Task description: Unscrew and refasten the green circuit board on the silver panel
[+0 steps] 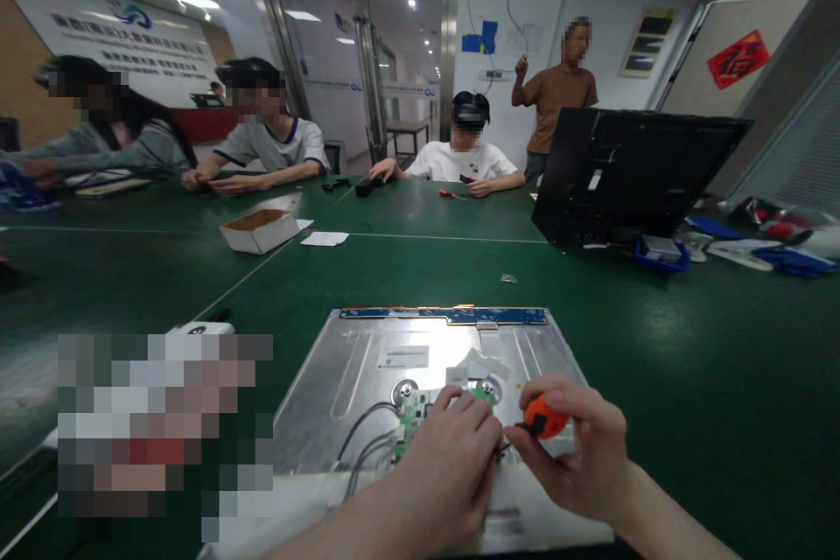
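Note:
My right hand (584,446) is closed round a screwdriver with an orange and black handle (547,416); its dark shaft points left toward my other hand. My left hand (452,446) rests over a green circuit board (413,409), fingers curled together near the screwdriver's tip. What lies beneath those fingers is hidden. The board sits on the metal back of a flat display panel (354,367). Dark cables (358,446) run from the board's left side. A narrow blue circuit strip (426,315) lines the panel's far edge.
A white open box (259,232) and paper (325,239) lie on the green table (420,267). At the right stand a large black monitor (630,175) and a blue tray (662,254). Several people sit across the table; one person (557,105) stands behind. The lower left is pixelated.

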`<act>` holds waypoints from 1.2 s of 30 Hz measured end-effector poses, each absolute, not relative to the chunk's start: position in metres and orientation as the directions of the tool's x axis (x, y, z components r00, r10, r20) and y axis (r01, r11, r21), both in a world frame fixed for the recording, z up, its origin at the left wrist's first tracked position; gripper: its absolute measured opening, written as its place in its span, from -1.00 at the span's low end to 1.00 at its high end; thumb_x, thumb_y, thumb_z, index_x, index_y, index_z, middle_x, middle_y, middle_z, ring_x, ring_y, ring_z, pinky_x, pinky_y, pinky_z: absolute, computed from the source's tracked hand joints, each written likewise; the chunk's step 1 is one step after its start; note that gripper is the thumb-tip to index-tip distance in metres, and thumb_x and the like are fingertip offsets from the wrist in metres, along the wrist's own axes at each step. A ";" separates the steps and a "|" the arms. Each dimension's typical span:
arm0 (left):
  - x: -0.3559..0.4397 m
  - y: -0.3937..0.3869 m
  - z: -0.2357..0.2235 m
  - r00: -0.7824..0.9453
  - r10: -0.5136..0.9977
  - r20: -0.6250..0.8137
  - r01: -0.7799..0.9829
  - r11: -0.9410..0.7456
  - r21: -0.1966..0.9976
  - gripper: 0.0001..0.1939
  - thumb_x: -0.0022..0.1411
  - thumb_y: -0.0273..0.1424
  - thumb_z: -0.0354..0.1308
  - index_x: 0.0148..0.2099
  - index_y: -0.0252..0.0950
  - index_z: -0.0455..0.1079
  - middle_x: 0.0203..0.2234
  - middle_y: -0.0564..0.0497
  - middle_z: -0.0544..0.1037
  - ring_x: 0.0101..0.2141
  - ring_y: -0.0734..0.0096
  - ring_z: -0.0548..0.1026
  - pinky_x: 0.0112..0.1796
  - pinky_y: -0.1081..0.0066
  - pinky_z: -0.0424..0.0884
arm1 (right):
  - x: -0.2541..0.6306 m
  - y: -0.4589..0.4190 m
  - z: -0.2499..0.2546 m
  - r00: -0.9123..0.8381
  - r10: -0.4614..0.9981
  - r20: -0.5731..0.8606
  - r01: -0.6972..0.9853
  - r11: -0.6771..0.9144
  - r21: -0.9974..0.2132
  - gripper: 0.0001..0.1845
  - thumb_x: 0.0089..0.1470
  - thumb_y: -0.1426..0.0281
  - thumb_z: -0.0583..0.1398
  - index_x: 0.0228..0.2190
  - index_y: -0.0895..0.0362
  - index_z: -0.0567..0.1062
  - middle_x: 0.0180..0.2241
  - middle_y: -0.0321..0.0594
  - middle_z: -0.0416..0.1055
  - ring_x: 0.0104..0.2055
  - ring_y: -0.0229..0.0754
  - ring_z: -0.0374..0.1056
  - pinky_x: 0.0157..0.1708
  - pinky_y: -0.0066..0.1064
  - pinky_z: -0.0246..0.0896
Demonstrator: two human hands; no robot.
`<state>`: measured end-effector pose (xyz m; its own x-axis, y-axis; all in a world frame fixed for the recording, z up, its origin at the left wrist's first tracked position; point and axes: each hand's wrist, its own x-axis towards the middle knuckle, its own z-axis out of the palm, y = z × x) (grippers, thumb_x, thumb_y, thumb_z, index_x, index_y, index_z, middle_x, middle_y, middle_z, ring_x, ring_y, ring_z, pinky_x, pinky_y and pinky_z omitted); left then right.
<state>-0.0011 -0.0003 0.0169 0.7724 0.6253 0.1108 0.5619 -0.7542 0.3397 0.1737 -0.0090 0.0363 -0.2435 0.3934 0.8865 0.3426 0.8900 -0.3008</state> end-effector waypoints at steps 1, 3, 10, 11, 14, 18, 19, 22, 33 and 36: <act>-0.001 0.000 0.017 0.773 0.625 0.108 0.560 -0.753 0.345 -0.85 0.21 -0.45 0.02 -0.16 -0.28 0.35 -0.22 -0.10 0.47 -0.17 0.14 0.39 0.01 0.08 0.21 | 0.174 -0.009 0.036 -0.247 0.405 0.880 0.337 0.887 -0.314 -0.44 0.01 0.63 0.18 0.01 0.07 0.16 -0.44 -0.29 0.38 -0.49 -0.21 0.39 -0.53 -0.40 0.36; -0.001 0.000 0.018 0.772 0.625 0.111 0.559 -0.752 0.349 -0.85 0.21 -0.45 0.01 -0.17 -0.28 0.35 -0.23 -0.10 0.47 -0.18 0.15 0.39 0.01 0.08 0.21 | 0.174 -0.010 0.035 -0.257 0.433 0.864 0.322 0.882 -0.346 -0.44 0.00 0.64 0.16 0.00 0.05 0.15 -0.44 -0.30 0.39 -0.48 -0.19 0.39 -0.53 -0.39 0.36; -0.001 -0.001 0.017 0.768 0.626 0.138 0.560 -0.760 0.331 -0.85 0.20 -0.45 0.04 -0.16 -0.26 0.33 -0.21 -0.10 0.47 -0.16 0.14 0.40 0.02 0.09 0.20 | 0.175 -0.011 0.043 -0.296 0.378 0.877 0.382 0.889 -0.254 -0.44 0.03 0.63 0.13 0.07 0.13 0.17 -0.33 -0.16 0.43 -0.32 -0.15 0.44 -0.41 -0.36 0.44; -0.001 -0.001 0.016 0.768 0.625 0.142 0.559 -0.761 0.330 -0.84 0.20 -0.45 0.04 -0.15 -0.26 0.33 -0.21 -0.10 0.47 -0.15 0.13 0.40 0.02 0.09 0.20 | 0.175 -0.011 0.043 -0.301 0.371 0.879 0.404 0.884 -0.234 -0.45 0.04 0.62 0.13 0.07 0.13 0.19 -0.30 -0.14 0.43 -0.29 -0.14 0.44 -0.40 -0.35 0.45; -0.002 -0.001 0.014 0.772 0.615 0.157 0.547 -0.770 0.329 -0.83 0.20 -0.45 0.03 -0.13 -0.26 0.32 -0.19 -0.10 0.47 -0.13 0.13 0.40 0.03 0.09 0.20 | 0.176 -0.012 0.043 -0.316 0.386 0.867 0.459 0.862 -0.216 -0.51 0.08 0.57 0.13 0.05 0.11 0.25 -0.27 -0.12 0.42 -0.26 -0.13 0.44 -0.40 -0.36 0.46; -0.002 0.000 0.013 0.776 0.605 0.179 0.534 -0.780 0.327 -0.81 0.22 -0.45 0.02 -0.10 -0.26 0.32 -0.18 -0.11 0.47 -0.11 0.11 0.40 0.04 0.07 0.19 | 0.178 -0.013 0.041 -0.342 0.399 0.851 0.498 0.845 -0.196 -0.57 0.11 0.55 0.12 0.03 0.10 0.32 -0.21 -0.10 0.40 -0.29 -0.17 0.45 -0.41 -0.39 0.46; -0.002 0.000 0.013 0.776 0.605 0.181 0.533 -0.781 0.326 -0.81 0.22 -0.45 0.02 -0.10 -0.26 0.32 -0.19 -0.12 0.47 -0.10 0.10 0.40 0.04 0.07 0.19 | 0.179 -0.013 0.041 -0.347 0.398 0.849 0.505 0.842 -0.189 -0.55 0.11 0.55 0.12 0.05 0.10 0.32 -0.20 -0.09 0.41 -0.27 -0.17 0.45 -0.40 -0.40 0.46; -0.002 -0.001 0.014 0.771 0.610 0.184 0.538 -0.778 0.325 -0.81 0.22 -0.44 0.02 -0.10 -0.26 0.31 -0.18 -0.12 0.47 -0.11 0.10 0.40 0.04 0.07 0.19 | 0.180 -0.014 0.042 -0.363 0.395 0.844 0.513 0.841 -0.173 -0.48 0.11 0.59 0.08 0.12 0.16 0.26 -0.14 -0.03 0.43 -0.19 -0.15 0.46 -0.34 -0.39 0.47; -0.001 -0.001 0.016 0.769 0.624 0.139 0.555 -0.759 0.339 -0.82 0.22 -0.45 0.02 -0.12 -0.27 0.35 -0.20 -0.10 0.47 -0.15 0.14 0.38 0.04 0.06 0.17 | 0.178 -0.012 0.030 -0.213 0.413 0.885 0.380 0.870 -0.314 -0.36 0.01 0.60 0.20 0.10 0.09 0.17 -0.23 -0.09 0.49 -0.24 -0.11 0.49 -0.30 -0.29 0.49; -0.001 -0.002 0.015 0.764 0.628 0.147 0.556 -0.757 0.342 -0.81 0.22 -0.47 0.01 -0.12 -0.27 0.34 -0.21 -0.09 0.47 -0.15 0.15 0.38 0.05 0.07 0.17 | 0.177 -0.011 0.031 -0.234 0.428 0.873 0.351 0.875 -0.335 -0.35 0.03 0.60 0.17 0.13 0.09 0.12 -0.21 -0.07 0.49 -0.26 -0.13 0.49 -0.32 -0.29 0.49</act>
